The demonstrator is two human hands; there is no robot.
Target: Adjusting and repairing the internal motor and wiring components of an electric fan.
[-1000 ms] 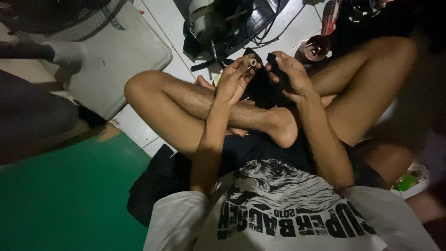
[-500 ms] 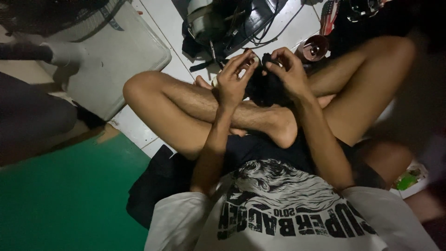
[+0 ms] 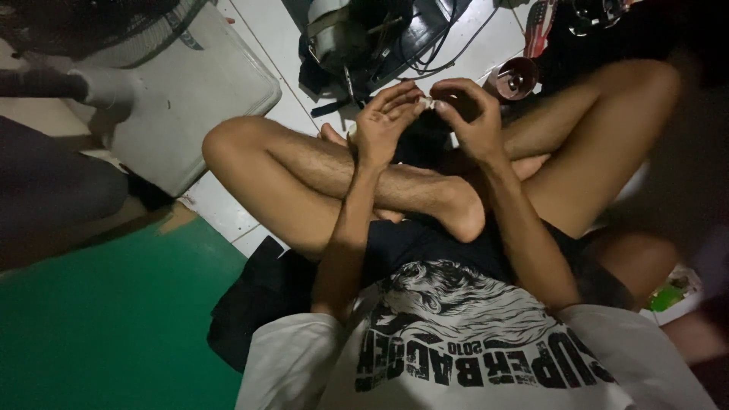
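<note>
Pale small piece (image 3: 428,102) pinched between left hand (image 3: 383,121) and right hand (image 3: 471,114), above crossed legs (image 3: 342,171)

The small pale piece (image 3: 427,102) pinched between the left hand (image 3: 383,125) and right hand (image 3: 471,114) is too small to identify — mostly covered by fingertips. At the top edge, the dark machine (image 3: 357,34) is cut off — as is the fan (image 3: 83,23), upper left.
</note>
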